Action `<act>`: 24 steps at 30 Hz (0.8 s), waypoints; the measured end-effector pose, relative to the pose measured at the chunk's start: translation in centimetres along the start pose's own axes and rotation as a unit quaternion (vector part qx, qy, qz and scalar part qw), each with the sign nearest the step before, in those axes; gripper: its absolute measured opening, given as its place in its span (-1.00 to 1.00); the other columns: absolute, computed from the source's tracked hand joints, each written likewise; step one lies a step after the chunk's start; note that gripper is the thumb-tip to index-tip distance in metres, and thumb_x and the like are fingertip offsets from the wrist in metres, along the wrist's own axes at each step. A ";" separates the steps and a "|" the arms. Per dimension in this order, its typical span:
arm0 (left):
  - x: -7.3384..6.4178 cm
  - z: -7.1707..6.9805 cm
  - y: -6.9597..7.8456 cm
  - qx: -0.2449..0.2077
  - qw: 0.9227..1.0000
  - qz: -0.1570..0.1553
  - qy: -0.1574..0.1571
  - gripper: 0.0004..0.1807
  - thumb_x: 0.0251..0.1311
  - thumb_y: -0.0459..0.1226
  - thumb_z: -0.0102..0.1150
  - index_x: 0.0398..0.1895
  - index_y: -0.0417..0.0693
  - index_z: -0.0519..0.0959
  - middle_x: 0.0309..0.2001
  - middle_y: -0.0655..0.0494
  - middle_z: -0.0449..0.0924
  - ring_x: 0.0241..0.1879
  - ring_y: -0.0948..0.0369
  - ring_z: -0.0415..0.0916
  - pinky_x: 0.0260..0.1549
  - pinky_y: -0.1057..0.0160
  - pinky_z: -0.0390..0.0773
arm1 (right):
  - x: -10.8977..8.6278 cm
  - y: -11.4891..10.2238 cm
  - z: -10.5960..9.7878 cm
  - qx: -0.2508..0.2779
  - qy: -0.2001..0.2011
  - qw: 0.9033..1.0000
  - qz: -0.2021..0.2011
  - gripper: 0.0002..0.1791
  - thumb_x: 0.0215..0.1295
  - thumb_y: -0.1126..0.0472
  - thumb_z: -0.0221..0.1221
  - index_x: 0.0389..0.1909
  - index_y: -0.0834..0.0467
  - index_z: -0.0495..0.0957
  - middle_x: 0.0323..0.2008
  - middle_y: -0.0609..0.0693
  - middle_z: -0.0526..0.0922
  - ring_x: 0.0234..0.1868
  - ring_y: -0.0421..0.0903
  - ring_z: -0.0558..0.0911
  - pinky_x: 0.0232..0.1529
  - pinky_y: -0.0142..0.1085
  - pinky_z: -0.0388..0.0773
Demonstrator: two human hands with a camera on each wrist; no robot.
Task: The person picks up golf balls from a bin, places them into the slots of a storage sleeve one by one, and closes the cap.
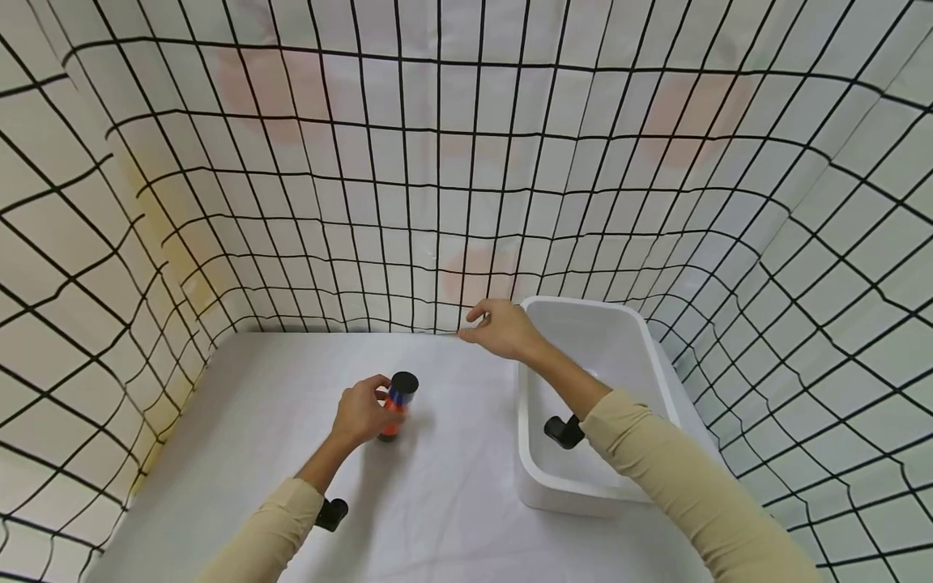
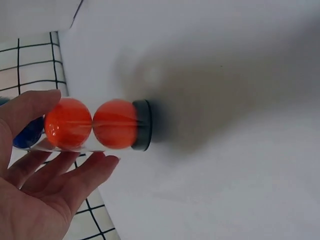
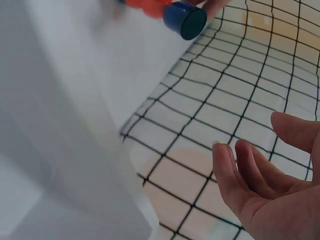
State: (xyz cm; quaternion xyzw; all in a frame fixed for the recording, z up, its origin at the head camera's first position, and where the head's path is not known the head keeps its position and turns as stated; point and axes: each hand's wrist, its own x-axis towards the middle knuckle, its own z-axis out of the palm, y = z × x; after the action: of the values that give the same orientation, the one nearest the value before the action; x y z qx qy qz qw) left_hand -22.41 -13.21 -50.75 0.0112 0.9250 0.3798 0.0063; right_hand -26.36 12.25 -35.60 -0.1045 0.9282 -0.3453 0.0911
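My left hand holds a clear tube of orange and blue balls, with dark caps on its ends. In the head view the tube stands close over the white table, slightly tilted, its black cap up. The left wrist view has the thumb on one side of the tube and the fingers along the other. My right hand hangs in the air by the far left corner of a white tub. Its fingers are loosely bent, with nothing between them and the thumb.
The white tub stands at the right of the table, under my right forearm. A black wire grid backed by pale cloth encloses the back and both sides. Black wrist cameras show beneath both sleeves.
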 end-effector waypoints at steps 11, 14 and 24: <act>2.2 1.9 1.3 -0.040 0.997 -0.005 0.065 -0.59 -0.17 -0.25 0.50 -0.16 -0.12 0.67 -0.21 -0.17 0.78 -0.09 -0.21 0.62 -0.18 -0.04 0.58 | -3.5 4.8 -4.3 -0.049 0.046 0.997 0.022 -0.54 0.40 0.03 0.20 0.17 0.23 0.56 0.01 0.24 0.69 -0.03 0.13 0.68 -0.15 -0.12 0.65; 2.7 2.6 1.5 -0.053 0.996 -0.006 0.078 -0.60 -0.16 -0.26 0.53 -0.17 -0.13 0.67 -0.22 -0.19 0.78 -0.10 -0.20 0.66 -0.14 -0.07 0.60 | -4.3 6.3 -5.0 -0.064 0.053 0.996 0.025 -0.53 0.41 0.05 0.19 0.20 0.26 0.54 0.01 0.26 0.69 -0.03 0.15 0.69 -0.14 -0.08 0.65; 3.2 3.5 1.7 -0.069 0.993 -0.026 0.096 -0.50 -0.21 -0.32 0.57 -0.09 -0.22 0.66 -0.16 -0.25 0.76 -0.06 -0.21 0.66 -0.08 -0.10 0.59 | -5.8 9.1 -5.8 -0.096 0.068 0.993 0.018 -0.56 0.38 0.12 0.21 0.12 0.35 0.55 -0.11 0.29 0.72 -0.16 0.13 0.72 -0.24 -0.08 0.66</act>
State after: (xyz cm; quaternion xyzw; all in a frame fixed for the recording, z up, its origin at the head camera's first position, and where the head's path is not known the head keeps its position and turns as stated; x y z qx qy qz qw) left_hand -25.56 -9.42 -52.06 -0.0501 0.8931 0.4413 -0.0714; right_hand -23.39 24.07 -36.78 -0.0720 0.9628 -0.2592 0.0241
